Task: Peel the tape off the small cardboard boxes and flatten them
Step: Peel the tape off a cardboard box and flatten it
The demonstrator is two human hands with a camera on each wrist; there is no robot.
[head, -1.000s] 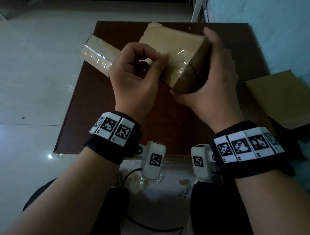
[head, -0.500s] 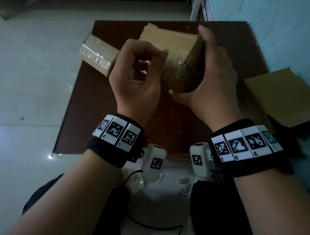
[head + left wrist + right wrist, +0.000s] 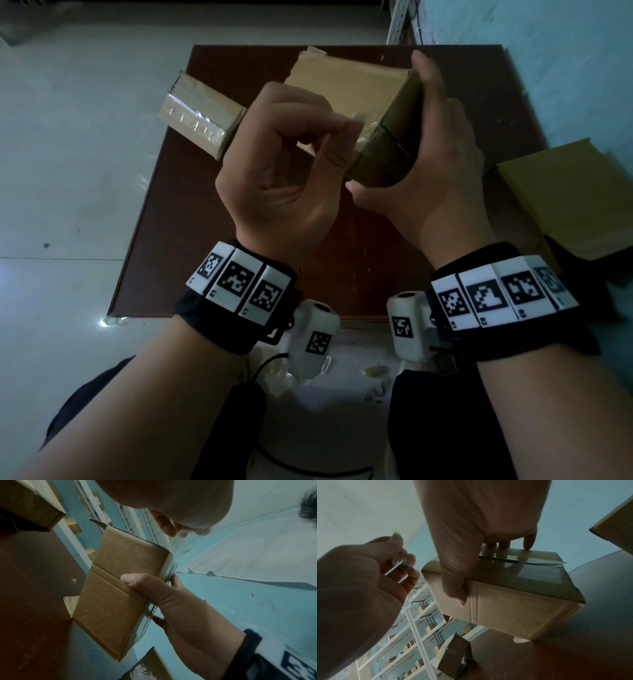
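Note:
I hold a small brown cardboard box (image 3: 346, 89) tilted above the brown table (image 3: 342, 267). My right hand (image 3: 390, 130) grips its right end, thumb (image 3: 453, 588) on the near face and fingers (image 3: 503, 545) on the taped flap seam. Clear tape (image 3: 537, 569) covers that seam and wraps over the box edge. My left hand (image 3: 329, 133) is curled at the box's top near the corner, and thumb and fingers pinch a thin clear tape strip (image 3: 396, 566). The left wrist view shows the box's plain underside (image 3: 120, 588).
A second taped box (image 3: 198, 116) lies at the table's far left corner, partly over the edge. Another cardboard box (image 3: 565, 198) sits to the right by the blue wall (image 3: 548, 68). Shelving (image 3: 412, 628) stands behind. Bits of tape (image 3: 373, 370) lie on the floor near my knees.
My left hand's pinch has crept slightly right toward the box's taped end edge. The right hand keeps its grip, and the box has shifted only a little.

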